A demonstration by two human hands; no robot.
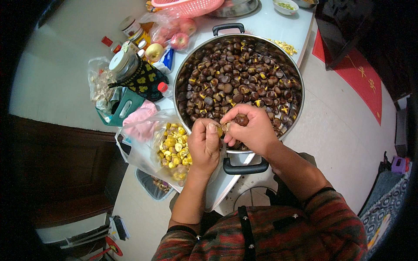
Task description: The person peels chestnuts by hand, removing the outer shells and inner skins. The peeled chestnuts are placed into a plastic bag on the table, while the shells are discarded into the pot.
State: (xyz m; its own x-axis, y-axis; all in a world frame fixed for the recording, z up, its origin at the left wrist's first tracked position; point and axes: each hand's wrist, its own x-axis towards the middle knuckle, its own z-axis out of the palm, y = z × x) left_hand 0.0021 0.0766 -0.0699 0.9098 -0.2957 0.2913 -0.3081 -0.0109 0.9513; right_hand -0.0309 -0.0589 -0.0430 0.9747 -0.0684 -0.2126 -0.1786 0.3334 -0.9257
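Note:
Over the near rim of a large steel pot (301, 98), my two hands meet. My left hand (205, 138) pinches a yellowish, partly peeled chestnut (219, 131) between thumb and finger. Against it, the fingertips of my right hand (256, 130) grip a bit of chestnut shell (226, 126). A dark brown chestnut (241, 120) shows inside the curl of my right fingers; whether it is held or lies behind, I cannot tell. Many brown chestnuts (225, 79), some with cut shells showing yellow, fill the pot. Left of it, a clear plastic bag (140, 160) holds peeled yellow chestnuts (174, 146).
The pot's black handle (245, 166) juts over the table's near corner. A lined bin (153, 186) with scraps stands below. At left are a pink cloth (142, 120), a jar in a knitted cover (147, 78), bottles and bagged apples (179, 40). Chopped yellow pieces (285, 47) lie beyond the pot.

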